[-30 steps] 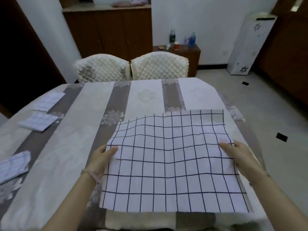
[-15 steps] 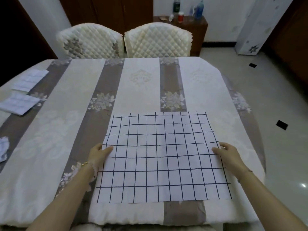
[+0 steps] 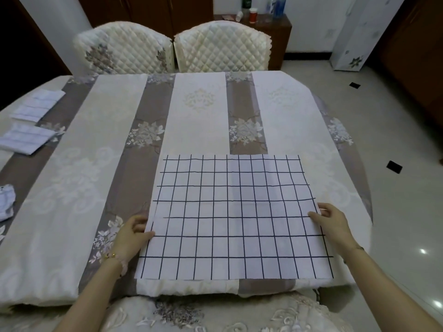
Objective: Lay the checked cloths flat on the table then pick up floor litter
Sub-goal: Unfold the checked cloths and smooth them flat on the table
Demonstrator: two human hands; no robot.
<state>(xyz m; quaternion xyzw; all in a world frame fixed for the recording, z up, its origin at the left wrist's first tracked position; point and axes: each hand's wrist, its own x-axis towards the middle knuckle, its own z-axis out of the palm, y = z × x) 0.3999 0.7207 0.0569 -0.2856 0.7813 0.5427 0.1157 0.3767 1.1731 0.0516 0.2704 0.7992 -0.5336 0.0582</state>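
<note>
The checked cloth (image 3: 236,216) lies flat at the lower centre of the frame, on the near part of the surface (image 3: 196,121), with its front edge close to the surface's near rim. Nothing rests on the cloth or blocks it.

Two folded checked cloths (image 3: 38,105) (image 3: 26,138) lie well apart from it at the upper left. A crumpled cloth (image 3: 6,202) sits at the left edge of the frame. Two quilted chairs (image 3: 124,51) (image 3: 223,46) stand at the far side, and an embroidered chair back (image 3: 191,312) fills the bottom of the frame. On the glossy floor (image 3: 395,212) at the right are two small black squares (image 3: 394,167) (image 3: 354,85). Whether they are loose or part of the tiling cannot be told.

The checked cloth is thin and white, ruled with dark grid lines, and shows faint fold creases. The surface is draped in cream and grey-brown stripes with floral motifs.

The left hand (image 3: 134,236) is at the cloth's left edge, thumb on top and fingers curled at the hem. Its grip is narrow and pinches the cloth. The right hand (image 3: 330,224) is at the right edge in a matching pose, also pinching the cloth. Both forearms reach in from the bottom corners.
</note>
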